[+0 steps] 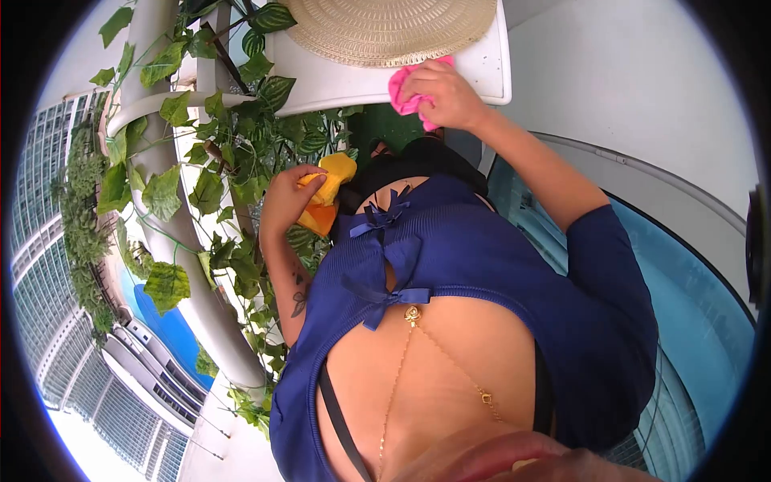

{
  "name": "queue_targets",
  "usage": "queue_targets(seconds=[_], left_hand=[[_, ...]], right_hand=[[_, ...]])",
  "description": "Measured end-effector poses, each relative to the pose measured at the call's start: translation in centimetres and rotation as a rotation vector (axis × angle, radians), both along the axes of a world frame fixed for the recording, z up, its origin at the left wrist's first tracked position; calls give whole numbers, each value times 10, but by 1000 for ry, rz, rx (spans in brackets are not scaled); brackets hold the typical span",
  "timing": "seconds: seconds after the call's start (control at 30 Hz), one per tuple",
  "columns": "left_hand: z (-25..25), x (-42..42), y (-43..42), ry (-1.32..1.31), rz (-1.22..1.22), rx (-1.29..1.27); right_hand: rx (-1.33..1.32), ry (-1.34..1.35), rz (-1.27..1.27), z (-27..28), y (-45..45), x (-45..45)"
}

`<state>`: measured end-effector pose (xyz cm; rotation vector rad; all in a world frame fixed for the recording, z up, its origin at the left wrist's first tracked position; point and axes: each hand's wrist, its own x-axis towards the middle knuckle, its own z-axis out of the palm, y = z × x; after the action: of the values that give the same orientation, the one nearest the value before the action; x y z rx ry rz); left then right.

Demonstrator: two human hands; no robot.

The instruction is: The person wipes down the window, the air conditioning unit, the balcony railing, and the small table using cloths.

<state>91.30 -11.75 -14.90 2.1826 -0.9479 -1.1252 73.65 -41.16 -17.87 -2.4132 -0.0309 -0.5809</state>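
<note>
My left hand (284, 195) is closed around a bunched yellow cloth (338, 168), held low beside the leafy vines. Part of that cloth hangs below the fingers and looks more orange. At the front edge of a white table (325, 90), my right hand (446, 95) grips a crumpled pink cloth (399, 90). The pink cloth overlaps the tabletop's edge and sits close to a round gold woven-look placemat (393, 32). Its underside is hidden, so how firmly it presses on the table cannot be told.
Leafy vines (207, 191) wind around a white railing (193, 265) on the left, with buildings and a pool (165, 325) far below. A white wall (626, 88) and blue-tinted glass (683, 265) stand on the right. Green flooring (393, 124) shows beneath the table.
</note>
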Motion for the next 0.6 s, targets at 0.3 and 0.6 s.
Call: queue_targets(seconds=[0.3,0.6], left_hand=[[17,-4,-75,-82,39,-84],[-1,-26,-179,-478,-116,-452]], right_hand=[[-305,398,-1020,86,-99,-136],[-64,250,-656,12,13,-55]])
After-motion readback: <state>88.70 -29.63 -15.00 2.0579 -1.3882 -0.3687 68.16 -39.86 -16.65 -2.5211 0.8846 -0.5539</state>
